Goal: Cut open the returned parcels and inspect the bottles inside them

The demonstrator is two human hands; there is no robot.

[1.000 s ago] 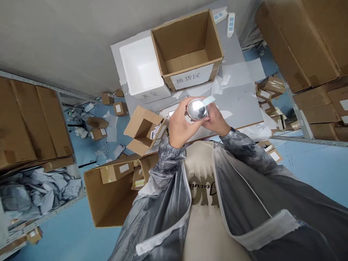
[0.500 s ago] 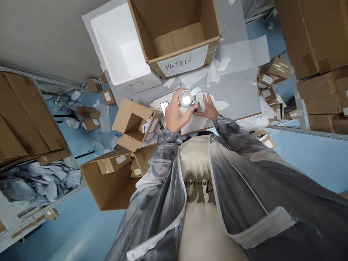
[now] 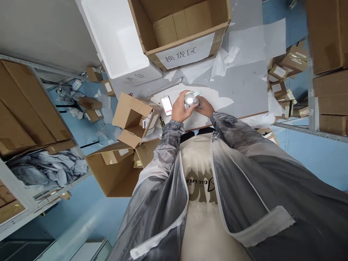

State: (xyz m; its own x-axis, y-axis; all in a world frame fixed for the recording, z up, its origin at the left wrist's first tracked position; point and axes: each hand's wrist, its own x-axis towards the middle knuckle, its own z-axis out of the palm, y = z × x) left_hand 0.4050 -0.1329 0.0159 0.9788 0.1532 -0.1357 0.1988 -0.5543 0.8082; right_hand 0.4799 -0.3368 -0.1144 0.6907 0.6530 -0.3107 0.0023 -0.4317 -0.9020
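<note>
Here we are, my left hand [image 3: 179, 109] curled round the shiny ball [image 3: 190, 98], fingers bent along its far side and the thumb wrapped across the near side, so that grip is closed on it and looks secure! My right hand [image 3: 206, 107] is tucked in just to the right, fingers bent inward, mostly hidden behind the ball; whether they grip it or only brush it, I cannot tell. A pale strip [image 3: 197, 94] pokes out from the ball's top right, above my right fingers.

Now for the handling: a polished curve like this probably slips easily, so I want the left thumb and fingers spread on opposite sides, firm but not squeezing, with the right fingers supporting from beside it. Best to leave that strip free, no knuckle pinning it, and to turn the ball by the fingertips to limit smudges. Keep it low over the table [image 3: 246, 96], too! The phone [image 3: 168, 106] lies just left of my left fingers, the open box [image 3: 136, 116] further left, so elbows in, movements small, eyes on that thumb
</note>
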